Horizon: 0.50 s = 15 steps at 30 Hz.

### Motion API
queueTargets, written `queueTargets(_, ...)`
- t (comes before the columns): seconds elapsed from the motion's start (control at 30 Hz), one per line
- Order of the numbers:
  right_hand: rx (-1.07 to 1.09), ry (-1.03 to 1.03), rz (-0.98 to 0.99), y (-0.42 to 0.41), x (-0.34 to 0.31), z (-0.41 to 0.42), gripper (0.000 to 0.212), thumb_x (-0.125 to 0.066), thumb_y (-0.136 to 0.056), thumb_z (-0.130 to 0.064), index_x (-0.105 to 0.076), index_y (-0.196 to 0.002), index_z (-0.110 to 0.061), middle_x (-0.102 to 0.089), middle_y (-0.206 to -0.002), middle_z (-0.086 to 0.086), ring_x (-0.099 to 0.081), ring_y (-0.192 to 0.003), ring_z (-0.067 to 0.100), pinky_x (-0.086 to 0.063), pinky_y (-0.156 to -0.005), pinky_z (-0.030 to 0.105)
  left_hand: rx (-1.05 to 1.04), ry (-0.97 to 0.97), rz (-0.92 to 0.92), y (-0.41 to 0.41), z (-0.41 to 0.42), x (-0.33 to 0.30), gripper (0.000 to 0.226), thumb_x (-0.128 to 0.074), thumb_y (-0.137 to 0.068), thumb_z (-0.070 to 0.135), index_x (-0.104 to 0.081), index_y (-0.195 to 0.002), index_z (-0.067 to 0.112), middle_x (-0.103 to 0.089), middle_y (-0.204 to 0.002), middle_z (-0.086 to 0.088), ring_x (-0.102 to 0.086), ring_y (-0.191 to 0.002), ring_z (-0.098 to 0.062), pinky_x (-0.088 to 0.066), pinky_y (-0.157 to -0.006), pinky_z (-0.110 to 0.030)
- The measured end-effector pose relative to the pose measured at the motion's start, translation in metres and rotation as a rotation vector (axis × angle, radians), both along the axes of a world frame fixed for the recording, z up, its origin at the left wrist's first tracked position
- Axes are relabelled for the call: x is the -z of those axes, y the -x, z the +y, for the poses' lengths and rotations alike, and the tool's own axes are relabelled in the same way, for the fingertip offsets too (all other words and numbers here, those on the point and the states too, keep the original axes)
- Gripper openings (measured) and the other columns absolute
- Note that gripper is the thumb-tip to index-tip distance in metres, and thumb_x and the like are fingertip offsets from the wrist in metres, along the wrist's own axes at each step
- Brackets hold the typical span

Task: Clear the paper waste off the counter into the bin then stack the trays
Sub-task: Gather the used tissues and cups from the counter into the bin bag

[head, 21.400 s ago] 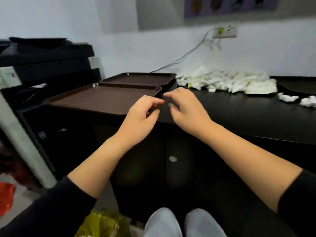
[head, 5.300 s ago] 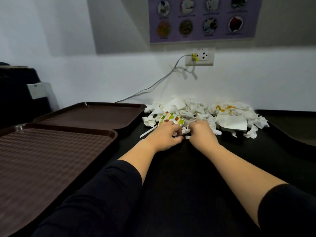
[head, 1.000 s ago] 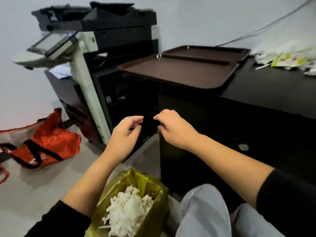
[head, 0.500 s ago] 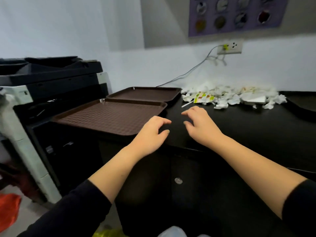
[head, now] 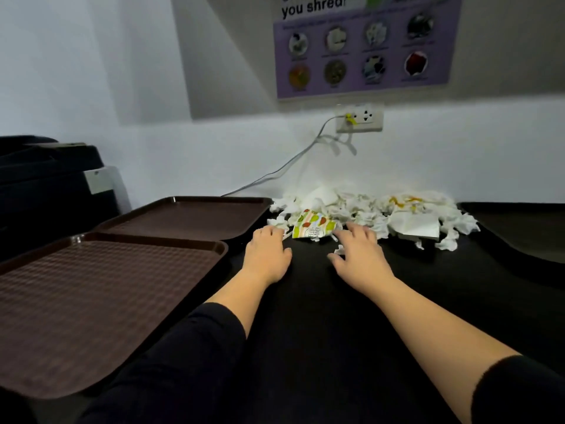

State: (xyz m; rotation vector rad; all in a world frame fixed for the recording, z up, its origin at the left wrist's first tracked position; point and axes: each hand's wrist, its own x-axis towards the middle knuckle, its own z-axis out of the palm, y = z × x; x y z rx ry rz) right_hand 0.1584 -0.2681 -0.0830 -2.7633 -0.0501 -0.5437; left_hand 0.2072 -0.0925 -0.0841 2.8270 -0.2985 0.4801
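Black and glossy, the tabletop (head: 321, 316) carries a loose heap of crumpled white paper waste (head: 367, 209) against the wall, a printed wrapper (head: 312, 228) at its front edge. Both the left hand (head: 267, 255) and the right hand (head: 359, 255) reach toward it, fingers spread and holding nothing. Light, springy scraps could spill from a hasty armful onto the floor or the ribbed brown trays (head: 189, 217) lying unstacked just beside.
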Motion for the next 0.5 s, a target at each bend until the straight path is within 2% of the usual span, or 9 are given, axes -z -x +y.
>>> queueTargets(0.07,-0.004,0.014,0.052,-0.016,0.001,0.0,0.047,-0.05,-0.092,-0.034,-0.039,-0.137,-0.023,-0.021,-0.152,0.004,-0.013,-0.14,0.035,-0.026,-0.11,0.051,-0.074,0.008,0.004,-0.013,0.0,0.0,0.039,-0.043,-0.096,0.028,-0.045,-0.131,0.011,-0.045,-0.131,-0.011,-0.036,-0.123,-0.031,-0.037,-0.095,-0.04)
queueTargets(0.13,-0.005,-0.007,0.121,-0.027,0.001,-0.001,0.041,-0.046,-0.095,-0.031,-0.045,-0.134,-0.019,-0.034,-0.144,0.008,-0.028,-0.133,0.035,-0.032,-0.107,0.046,-0.099,0.065,0.005,-0.019,0.002,0.001,0.03,-0.043,-0.095,0.019,-0.054,-0.121,0.009,-0.05,-0.121,-0.012,-0.041,-0.116,-0.032,-0.039,-0.09,-0.04)
queueTargets(0.2,-0.015,-0.014,0.146,-0.029,0.0,-0.001,0.031,-0.043,-0.096,-0.022,-0.056,-0.121,-0.011,-0.047,-0.126,0.011,-0.042,-0.118,0.032,-0.04,-0.095,0.039,-0.077,0.16,-0.003,-0.019,0.004,0.001,0.027,-0.043,-0.092,0.007,-0.059,-0.115,0.006,-0.051,-0.116,-0.013,-0.045,-0.113,-0.033,-0.043,-0.091,-0.041)
queueTargets(0.3,-0.022,-0.002,0.098,-0.022,-0.001,-0.001,0.02,-0.046,-0.094,-0.012,-0.062,-0.102,-0.004,-0.052,-0.109,0.011,-0.05,-0.104,0.028,-0.042,-0.081,0.034,-0.078,0.198,0.008,-0.01,0.006,0.001,0.029,-0.042,-0.092,0.0,-0.059,-0.115,0.004,-0.049,-0.117,-0.016,-0.045,-0.113,-0.033,-0.043,-0.093,-0.04)
queueTargets(0.4,-0.013,0.003,0.114,-0.011,-0.004,0.001,0.016,-0.049,-0.094,-0.012,-0.062,-0.1,-0.005,-0.053,-0.109,0.011,-0.052,-0.104,0.028,-0.046,-0.085,0.035,-0.149,0.144,0.032,0.005,0.01,0.001,0.026,-0.04,-0.092,0.0,-0.055,-0.114,0.004,-0.045,-0.118,-0.016,-0.041,-0.113,-0.033,-0.041,-0.088,-0.037)
queueTargets(0.5,0.007,-0.009,0.11,0.006,-0.006,0.003,0.021,-0.05,-0.095,-0.021,-0.061,-0.105,-0.007,-0.054,-0.112,0.009,-0.048,-0.11,0.027,-0.045,-0.089,0.038,-0.219,0.153,0.04,0.026,0.013,-0.002,0.026,-0.038,-0.09,-0.005,-0.051,-0.111,0.003,-0.041,-0.119,-0.017,-0.039,-0.11,-0.032,-0.039,-0.082,-0.034)
